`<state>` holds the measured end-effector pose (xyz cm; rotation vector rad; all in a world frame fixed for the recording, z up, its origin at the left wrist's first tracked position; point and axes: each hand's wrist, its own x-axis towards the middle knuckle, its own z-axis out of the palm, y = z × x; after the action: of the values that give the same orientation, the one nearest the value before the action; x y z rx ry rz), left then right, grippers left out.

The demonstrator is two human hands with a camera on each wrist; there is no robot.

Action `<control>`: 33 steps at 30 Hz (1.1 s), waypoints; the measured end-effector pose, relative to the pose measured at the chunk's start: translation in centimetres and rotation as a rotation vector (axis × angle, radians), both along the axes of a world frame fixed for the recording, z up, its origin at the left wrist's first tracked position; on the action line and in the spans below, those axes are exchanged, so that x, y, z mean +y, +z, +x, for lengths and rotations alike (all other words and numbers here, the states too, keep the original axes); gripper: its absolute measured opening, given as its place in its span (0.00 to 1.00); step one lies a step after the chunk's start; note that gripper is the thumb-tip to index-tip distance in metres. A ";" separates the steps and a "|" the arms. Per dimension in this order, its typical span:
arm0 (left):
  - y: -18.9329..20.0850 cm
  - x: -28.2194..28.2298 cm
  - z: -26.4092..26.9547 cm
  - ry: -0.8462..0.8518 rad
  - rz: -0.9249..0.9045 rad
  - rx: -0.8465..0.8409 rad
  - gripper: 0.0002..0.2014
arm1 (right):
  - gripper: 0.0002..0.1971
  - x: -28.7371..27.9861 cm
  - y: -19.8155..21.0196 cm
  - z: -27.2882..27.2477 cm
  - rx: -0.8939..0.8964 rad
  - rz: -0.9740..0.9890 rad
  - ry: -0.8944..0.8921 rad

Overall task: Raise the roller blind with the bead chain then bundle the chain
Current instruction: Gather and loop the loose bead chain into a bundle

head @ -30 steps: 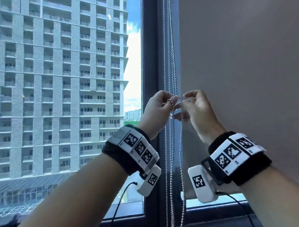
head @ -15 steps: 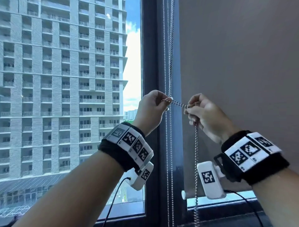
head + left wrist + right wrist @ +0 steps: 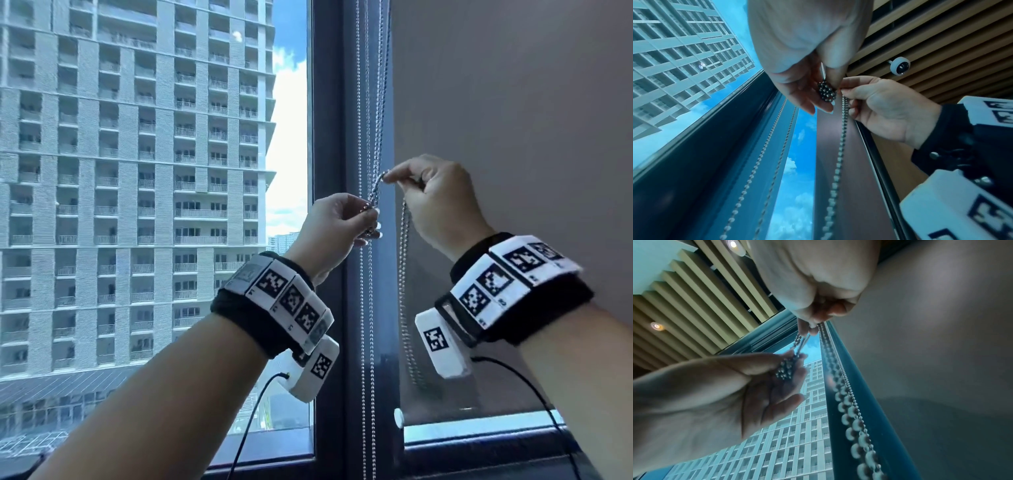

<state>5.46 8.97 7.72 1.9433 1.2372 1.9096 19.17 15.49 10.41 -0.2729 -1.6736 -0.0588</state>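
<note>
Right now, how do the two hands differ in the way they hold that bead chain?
The left hand sits lower and grips a small clump of gathered beads; the right hand sits higher and pinches a short stretch of bead chain at its fingertips. A long strand hangs free below the right hand, none below the left that I can see. Both grip the same chain beside the blind.

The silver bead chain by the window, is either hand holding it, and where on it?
Both. The left hand grips a small gathered bundle of the silver bead chain; the right hand pinches the strand just above, the rest hanging below.
</note>
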 end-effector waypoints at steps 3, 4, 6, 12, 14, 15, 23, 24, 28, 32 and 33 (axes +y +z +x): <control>0.4 -0.5 0.5 -0.047 -0.052 -0.015 0.08 | 0.10 0.1 0.4 -0.9 0.006 -0.067 0.043; 0.5 -0.7 0.6 -0.072 -0.065 -0.036 0.10 | 0.10 0.0 0.3 -1.2 -0.004 -0.138 0.091; 0.8 -0.8 0.8 -0.115 -0.085 -0.090 0.11 | 0.08 -0.1 -0.3 -1.7 -0.049 -0.354 0.295; -0.3 -0.3 1.5 -0.096 -0.071 -0.115 0.15 | 0.13 -0.2 -1.3 -2.1 -0.138 -0.594 0.658; -0.6 -0.1 1.6 -0.074 -0.025 -0.126 0.13 | 0.06 -0.5 -1.2 -2.1 -0.085 -0.609 0.682; -0.7 -0.1 1.6 -0.060 -0.002 -0.133 0.12 | 0.05 -0.7 -1.2 -2.1 -0.059 -0.613 0.689; -0.8 -0.1 1.9 -0.061 0.074 -0.191 0.07 | 0.02 -1.9 -1.2 -2.4 0.060 -0.591 0.680; -0.7 -0.2 1.9 -0.065 0.070 -0.192 0.07 | 0.03 -1.9 -1.3 -2.4 0.077 -0.590 0.694; -0.5 -0.2 1.6 -0.040 0.068 -0.207 0.06 | 0.01 -1.8 -1.5 -2.3 0.126 -0.553 0.715; -0.3 0.6 1.0 0.110 0.102 -0.169 0.09 | 0.04 -1.7 -1.5 -2.2 0.109 -0.508 0.651; -0.3 0.7 1.0 0.092 0.050 -0.168 0.10 | 0.05 -1.8 -1.5 -2.1 0.100 -0.506 0.636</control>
<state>6.51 9.71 7.44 1.7342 1.2628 2.1187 17.07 13.72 8.88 -0.1051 -1.5871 0.8476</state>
